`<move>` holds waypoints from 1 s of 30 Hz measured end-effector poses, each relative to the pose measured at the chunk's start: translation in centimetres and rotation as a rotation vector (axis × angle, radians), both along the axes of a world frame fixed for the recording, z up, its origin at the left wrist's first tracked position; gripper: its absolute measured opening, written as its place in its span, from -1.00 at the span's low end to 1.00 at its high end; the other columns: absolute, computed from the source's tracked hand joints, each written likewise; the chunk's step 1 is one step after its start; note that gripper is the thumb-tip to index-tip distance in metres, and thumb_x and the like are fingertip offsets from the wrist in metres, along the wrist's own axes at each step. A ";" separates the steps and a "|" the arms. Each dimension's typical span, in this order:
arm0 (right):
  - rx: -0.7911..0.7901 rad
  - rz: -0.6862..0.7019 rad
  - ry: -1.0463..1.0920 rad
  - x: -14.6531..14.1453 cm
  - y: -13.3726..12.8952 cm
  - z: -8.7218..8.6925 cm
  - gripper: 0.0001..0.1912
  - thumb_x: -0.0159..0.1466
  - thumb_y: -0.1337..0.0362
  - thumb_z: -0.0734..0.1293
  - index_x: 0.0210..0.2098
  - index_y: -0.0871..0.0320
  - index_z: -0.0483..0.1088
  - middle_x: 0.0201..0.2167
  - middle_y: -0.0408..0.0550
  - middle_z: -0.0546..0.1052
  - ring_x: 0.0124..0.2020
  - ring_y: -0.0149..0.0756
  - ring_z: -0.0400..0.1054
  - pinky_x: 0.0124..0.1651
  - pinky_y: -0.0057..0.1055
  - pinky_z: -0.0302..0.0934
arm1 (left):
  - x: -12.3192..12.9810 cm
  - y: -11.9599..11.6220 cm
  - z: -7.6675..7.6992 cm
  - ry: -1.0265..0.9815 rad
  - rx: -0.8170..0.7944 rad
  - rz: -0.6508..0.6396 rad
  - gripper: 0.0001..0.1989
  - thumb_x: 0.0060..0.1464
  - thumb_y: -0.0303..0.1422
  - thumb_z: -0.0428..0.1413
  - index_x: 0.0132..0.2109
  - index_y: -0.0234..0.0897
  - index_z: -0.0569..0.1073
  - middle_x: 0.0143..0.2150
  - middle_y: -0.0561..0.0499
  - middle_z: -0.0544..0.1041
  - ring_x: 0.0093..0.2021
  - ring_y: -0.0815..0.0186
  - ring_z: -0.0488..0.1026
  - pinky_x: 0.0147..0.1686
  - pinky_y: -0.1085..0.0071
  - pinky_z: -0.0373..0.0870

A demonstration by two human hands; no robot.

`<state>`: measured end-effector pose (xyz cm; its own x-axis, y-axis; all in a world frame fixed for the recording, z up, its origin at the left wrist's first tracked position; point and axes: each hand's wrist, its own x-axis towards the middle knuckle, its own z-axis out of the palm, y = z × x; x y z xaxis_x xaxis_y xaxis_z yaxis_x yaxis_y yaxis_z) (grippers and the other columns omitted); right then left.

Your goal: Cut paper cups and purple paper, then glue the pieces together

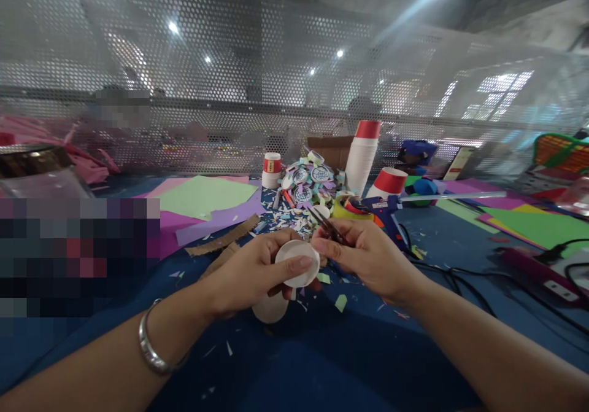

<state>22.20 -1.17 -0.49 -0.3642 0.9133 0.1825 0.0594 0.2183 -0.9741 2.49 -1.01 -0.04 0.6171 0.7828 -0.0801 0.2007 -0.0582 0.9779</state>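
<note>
My left hand (271,264) grips a white round paper piece (294,268), thumb flat across its face. It looks like the bottom of a paper cup. Below that hand, a second pale round piece (270,309) lies on the table, partly covered by the fingers. In my right hand (363,252) is a dark two-pointed tool that looks like scissors (327,225), its tips pointing up and away to the left. The right fingertips are close against the rim of the white piece; whether they touch it I cannot tell.
Behind the hands are a heap of decorated paper pieces (304,182), a tall paper cup stack (361,160) and a blue glue gun (386,209). Coloured sheets (207,197) lie left. Cardboard strips (225,237), paper scraps and black cables (460,277) are on the blue table.
</note>
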 end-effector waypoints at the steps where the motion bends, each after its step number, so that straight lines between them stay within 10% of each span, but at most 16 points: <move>1: -0.013 0.002 0.015 0.0 0.0 0.0 -0.73 0.17 0.11 0.45 -0.40 0.19 0.38 -0.55 -0.26 0.28 -0.59 -0.54 0.01 -0.53 -0.51 -0.03 | 0.0 0.0 0.0 -0.008 -0.005 -0.004 -0.73 0.18 -0.15 0.10 -0.16 -0.27 0.35 -0.30 0.00 0.62 -0.56 0.51 0.33 -0.60 0.58 0.11; 22: 0.029 -0.066 -0.004 -0.2 0.0 -0.3 -0.70 0.16 0.06 0.44 -0.36 0.18 0.43 -0.51 -0.16 0.44 -0.47 -0.40 0.30 -0.38 -0.40 0.19 | 0.6 0.0 -0.1 -0.081 0.158 0.189 -0.78 0.10 -0.22 0.19 -0.29 -0.28 0.40 -0.37 0.05 0.56 -0.41 0.41 0.45 -0.44 0.51 0.28; 30: -0.002 -0.077 0.011 -0.3 -0.1 -0.2 -0.71 0.14 0.08 0.46 -0.37 0.19 0.43 -0.56 -0.21 0.37 -0.56 -0.49 0.14 -0.51 -0.48 0.02 | 0.7 -0.3 0.0 -0.151 -0.019 0.197 -0.77 0.07 -0.21 0.23 -0.27 -0.28 0.43 -0.38 0.04 0.57 -0.45 0.43 0.43 -0.48 0.53 0.27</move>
